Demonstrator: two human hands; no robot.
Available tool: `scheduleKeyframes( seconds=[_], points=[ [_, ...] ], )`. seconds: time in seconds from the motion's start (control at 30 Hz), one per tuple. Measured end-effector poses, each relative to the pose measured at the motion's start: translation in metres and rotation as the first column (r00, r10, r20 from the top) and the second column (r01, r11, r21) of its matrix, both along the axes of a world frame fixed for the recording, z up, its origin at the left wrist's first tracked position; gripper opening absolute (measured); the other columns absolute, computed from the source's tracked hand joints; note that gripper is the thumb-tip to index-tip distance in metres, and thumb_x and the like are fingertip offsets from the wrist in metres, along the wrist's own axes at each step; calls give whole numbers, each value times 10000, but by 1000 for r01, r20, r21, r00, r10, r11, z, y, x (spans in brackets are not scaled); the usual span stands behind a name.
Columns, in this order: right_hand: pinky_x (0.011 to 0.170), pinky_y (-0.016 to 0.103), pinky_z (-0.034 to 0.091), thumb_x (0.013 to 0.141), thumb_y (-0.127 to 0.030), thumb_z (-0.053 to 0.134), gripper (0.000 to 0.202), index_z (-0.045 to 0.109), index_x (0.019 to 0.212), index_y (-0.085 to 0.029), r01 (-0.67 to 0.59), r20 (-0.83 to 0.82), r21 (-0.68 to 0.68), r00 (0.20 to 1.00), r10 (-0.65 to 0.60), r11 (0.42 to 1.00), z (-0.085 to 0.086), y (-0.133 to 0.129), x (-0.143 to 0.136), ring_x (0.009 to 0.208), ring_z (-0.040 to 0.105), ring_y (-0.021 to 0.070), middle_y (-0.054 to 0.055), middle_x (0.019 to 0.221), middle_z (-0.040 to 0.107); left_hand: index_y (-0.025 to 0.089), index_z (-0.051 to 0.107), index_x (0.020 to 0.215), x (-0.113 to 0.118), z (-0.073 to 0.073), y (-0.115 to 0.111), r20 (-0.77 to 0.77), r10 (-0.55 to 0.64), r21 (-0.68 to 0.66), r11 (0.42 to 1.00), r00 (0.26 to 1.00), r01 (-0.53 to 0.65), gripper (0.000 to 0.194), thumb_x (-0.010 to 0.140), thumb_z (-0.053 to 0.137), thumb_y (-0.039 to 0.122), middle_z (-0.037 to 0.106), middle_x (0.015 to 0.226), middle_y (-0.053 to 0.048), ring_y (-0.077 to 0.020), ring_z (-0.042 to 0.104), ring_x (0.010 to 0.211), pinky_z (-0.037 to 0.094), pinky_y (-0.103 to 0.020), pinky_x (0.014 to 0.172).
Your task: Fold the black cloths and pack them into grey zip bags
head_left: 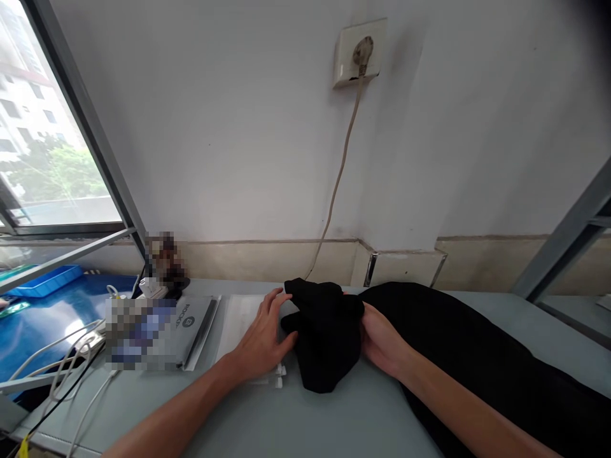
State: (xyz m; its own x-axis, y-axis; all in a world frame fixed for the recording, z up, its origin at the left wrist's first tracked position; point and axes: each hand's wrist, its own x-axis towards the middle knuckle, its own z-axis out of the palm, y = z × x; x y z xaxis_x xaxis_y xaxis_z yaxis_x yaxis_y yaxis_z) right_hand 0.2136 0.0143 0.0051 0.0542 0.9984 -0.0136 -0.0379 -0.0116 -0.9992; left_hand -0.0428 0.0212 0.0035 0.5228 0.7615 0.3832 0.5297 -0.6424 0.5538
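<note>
A bunched piece of black cloth (329, 346) is in front of me, just above or on the grey tabletop (353, 426). My right hand (382, 337) is closed on its right side, the fingers partly hidden behind the fabric. At the left edge of the cloth, my left hand (262, 334) has its fingers and thumb apart, with fingertip and thumb tip touching or very near the folds. A larger spread of black fabric (458, 343) lies to the right, behind and under my right forearm. Whether both black parts are one garment, I cannot tell.
Clear plastic bags (238, 315) lie left of the cloth, beside a grey box (195, 324). White cables (79, 356) and a blue tray (50, 280) are farther left. A plugged-in cord (341, 168) hangs down the wall behind the table. Metal frame bars (563, 235) stand at both sides.
</note>
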Motion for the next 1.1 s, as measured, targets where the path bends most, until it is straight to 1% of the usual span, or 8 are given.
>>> scheduleKeyframes(
  seconds=[0.23,0.4,0.5,0.6,0.73,0.83,0.93,1.1],
  points=[
    [793,462,602,912,-462,588,267,718,915,-229,123,130,95,982,-134,988,-13,8,7,883,732,317,88,882,775,257,650,1068,2,8,-5,-99,-103,47,993,990,108,103,1010,577,300,550,1407,-84,-295,439,1380,442,-483,1122],
    [1118,493,425,969,-490,539,365,619,1243,-263,273,238,369,897,-374,889,-10,6,8,1258,593,313,109,1351,654,231,599,948,6,8,-3,-67,-40,4,999,997,40,211,1064,468,350,655,982,-40,-219,579,977,489,-390,939],
    [832,387,526,1038,-543,425,359,648,1008,-263,104,468,441,821,-328,891,1,-6,3,865,686,255,59,951,739,234,583,954,6,7,-3,-35,20,-61,998,999,-23,268,1073,439,427,652,925,-20,-206,580,898,489,-357,865],
    [663,354,489,1051,-615,377,497,625,798,-266,-194,737,290,670,-90,937,8,-17,-4,617,648,222,0,647,676,243,581,986,7,7,-5,-4,24,-113,993,1000,-24,294,1077,421,472,681,915,-11,-210,605,923,484,-343,855],
    [977,508,503,986,-676,505,509,694,1171,-240,-350,887,231,459,-49,908,0,-19,-9,1071,715,337,103,1089,791,259,569,1028,8,8,-6,26,-14,-175,984,1000,18,286,1084,395,480,718,932,-8,-218,654,954,495,-342,832],
    [1195,651,309,913,-709,605,784,502,1508,-208,-398,908,243,415,-63,885,-12,-15,-6,1461,460,415,176,1530,579,270,561,1113,8,8,-5,34,-31,-200,979,999,37,276,1086,374,473,728,976,-14,-216,678,953,516,-344,818],
    [1239,669,240,933,-639,630,763,459,1549,-222,-443,914,218,406,-23,870,-21,-11,-2,1526,374,396,155,1575,542,278,550,1218,8,7,-4,20,-39,-217,975,999,42,285,1086,369,455,727,990,-17,-214,687,946,530,-334,777],
    [1191,578,385,1055,-468,476,441,611,1423,-268,-328,846,233,532,-25,915,-20,-7,-1,1406,556,333,103,1429,687,284,552,1272,5,0,1,26,0,-124,992,1000,4,272,1081,411,418,668,1211,-56,-232,648,1121,557,-361,880]
  ],
)
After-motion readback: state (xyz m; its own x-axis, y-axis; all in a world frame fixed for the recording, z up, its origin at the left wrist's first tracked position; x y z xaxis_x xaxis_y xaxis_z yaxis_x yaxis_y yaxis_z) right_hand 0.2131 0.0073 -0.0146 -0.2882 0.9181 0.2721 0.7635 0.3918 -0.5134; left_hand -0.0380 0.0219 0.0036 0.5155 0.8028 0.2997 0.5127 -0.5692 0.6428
